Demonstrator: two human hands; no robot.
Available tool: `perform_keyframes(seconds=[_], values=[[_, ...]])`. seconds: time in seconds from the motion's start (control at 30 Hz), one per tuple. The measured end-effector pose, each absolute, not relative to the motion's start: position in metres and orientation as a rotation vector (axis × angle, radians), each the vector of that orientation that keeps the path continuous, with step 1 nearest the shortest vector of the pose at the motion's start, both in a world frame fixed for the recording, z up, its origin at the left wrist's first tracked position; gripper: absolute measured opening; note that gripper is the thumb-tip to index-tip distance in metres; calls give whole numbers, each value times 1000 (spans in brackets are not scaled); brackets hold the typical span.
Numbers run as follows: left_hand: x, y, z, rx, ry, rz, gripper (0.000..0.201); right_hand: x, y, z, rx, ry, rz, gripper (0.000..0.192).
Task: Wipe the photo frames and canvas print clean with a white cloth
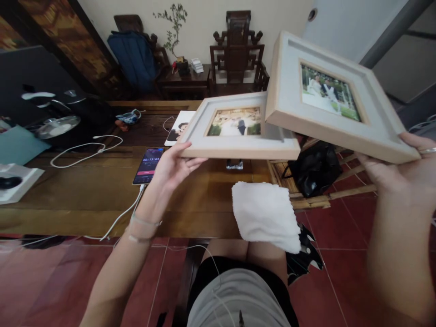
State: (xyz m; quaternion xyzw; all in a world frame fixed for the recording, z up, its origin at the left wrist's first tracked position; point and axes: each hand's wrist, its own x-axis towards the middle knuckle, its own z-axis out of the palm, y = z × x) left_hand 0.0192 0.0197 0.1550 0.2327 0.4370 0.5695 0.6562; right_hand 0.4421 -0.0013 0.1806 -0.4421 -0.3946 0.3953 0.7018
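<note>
left hand [175,165]: closed on near corner of lower picture frame [238,129], held level above wooden table [85,195]
right hand [405,172]: gripping upper picture frame [334,95], tilted, overlapping lower frame
handling: judged rigid, light, glazing fragile; best held by wooden edges
nearby: white cloth [265,213], phone [149,164]

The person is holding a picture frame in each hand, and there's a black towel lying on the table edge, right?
Not quite: the head view shows the towel is white, not black. The left hand and right hand each hold a frame: left frame, right frame.
</note>
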Motion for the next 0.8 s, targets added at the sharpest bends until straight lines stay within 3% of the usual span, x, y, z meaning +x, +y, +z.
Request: perform_keyframes(seconds=[0.43,0.8], values=[[-58,-118,100,238,1310,1325,9,401,83,125,-973,-347,1223,30],[-67,-138,55,284,1191,1195,11,368,140,62,-1159,-434,1293,18]])
